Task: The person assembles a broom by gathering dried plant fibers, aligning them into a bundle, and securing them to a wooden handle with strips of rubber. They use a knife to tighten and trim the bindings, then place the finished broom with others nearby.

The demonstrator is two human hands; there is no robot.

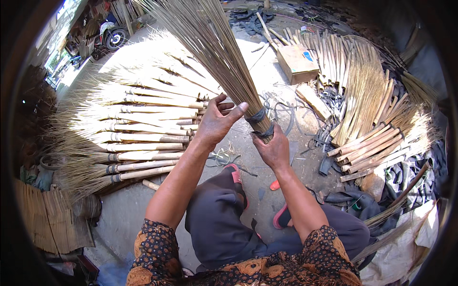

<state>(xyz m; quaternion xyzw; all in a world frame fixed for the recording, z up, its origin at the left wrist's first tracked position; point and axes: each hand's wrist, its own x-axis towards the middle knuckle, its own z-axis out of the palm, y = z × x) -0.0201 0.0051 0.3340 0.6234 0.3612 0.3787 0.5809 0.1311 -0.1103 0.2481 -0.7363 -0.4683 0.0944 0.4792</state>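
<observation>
A bundle of long, thin broom bristles (229,59) slants up and to the left in front of me. Two black rubber bands (258,116) are wound round its lower end. My right hand (274,150) is closed round that bound end. Beside the bundle's left edge is my left hand (217,119), its fingers apart and the thumb stretched toward the upper band. Whether the thumb touches the bristles I cannot tell.
Finished brooms with pale handles (152,138) lie fanned out on the left. On the right are loose bristles (358,95), cut bamboo sticks (369,148) and a cardboard box (296,62). Black rubber scraps (353,198) and a red object (275,185) lie near my feet.
</observation>
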